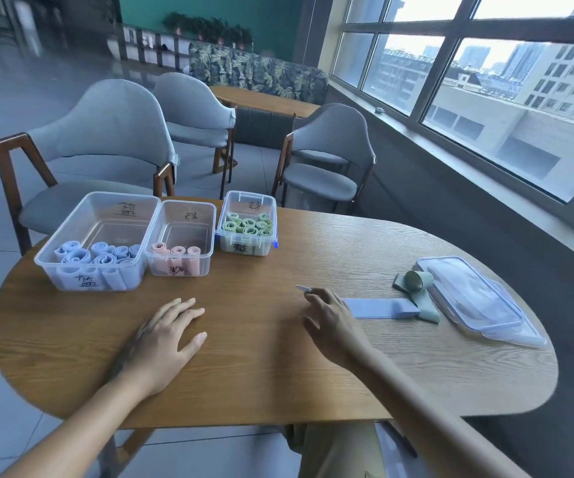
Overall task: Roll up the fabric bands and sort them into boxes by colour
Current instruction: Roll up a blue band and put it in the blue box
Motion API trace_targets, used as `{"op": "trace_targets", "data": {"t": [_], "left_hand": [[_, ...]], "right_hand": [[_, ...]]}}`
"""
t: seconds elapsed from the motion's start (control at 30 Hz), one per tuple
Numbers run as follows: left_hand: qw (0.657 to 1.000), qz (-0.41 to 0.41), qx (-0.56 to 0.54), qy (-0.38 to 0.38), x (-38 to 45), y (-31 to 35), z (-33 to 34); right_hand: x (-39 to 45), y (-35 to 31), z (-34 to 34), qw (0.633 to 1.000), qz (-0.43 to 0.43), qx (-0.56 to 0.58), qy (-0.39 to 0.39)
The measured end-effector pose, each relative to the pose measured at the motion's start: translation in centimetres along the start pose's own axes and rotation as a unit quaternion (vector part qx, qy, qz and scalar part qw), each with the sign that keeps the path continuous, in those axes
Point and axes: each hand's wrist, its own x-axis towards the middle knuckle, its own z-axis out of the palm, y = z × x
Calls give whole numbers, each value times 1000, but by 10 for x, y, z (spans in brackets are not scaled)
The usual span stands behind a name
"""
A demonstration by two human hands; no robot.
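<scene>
Right hand (pixel 330 326) lifting the near end of the blue band (pixel 380 308) off the table (pixel 264 381), fingertips (pixel 308 295) apparently pinching the raised tip; exact finger contact hard to resolve. Left hand (pixel 166 343) lying flat, palm down, fingers straight, gripping nothing.

Blue band lying flat, stretching rightward from the right hand; long axis running left to right across the table. Far end touching or overlapping the green band (pixel 416 288). Right hand clearly the nearer; left hand well apart. Likely step: starting the roll from the lifted end, rolling outward along the band's length toward the right.

Green band resting loosely, partly curled, between the blue band's far end and the box lids (pixel 478 301) stacked at the table's right side; not yet rolled tight.

Containers sitting in a row at the far left:
- large clear box (pixel 82 232), holding blue rolls along its near side
- middle clear box (pixel 206 215), holding pink rolls, about three, along its near wall
- small clear box (pixel 271 205), blue latch, packed with green rolls

Each box bearing a handwritten label, illegible here. Judged progress: nearly done, two bands remaining loose.
</scene>
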Motion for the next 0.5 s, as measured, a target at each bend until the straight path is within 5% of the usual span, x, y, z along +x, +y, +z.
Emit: {"op": "trace_targets", "data": {"t": [0.5], "left_hand": [[999,29,-22,1,3,13,-3]], "right_hand": [[-42,-77,37,994,-86,48,-51]]}}
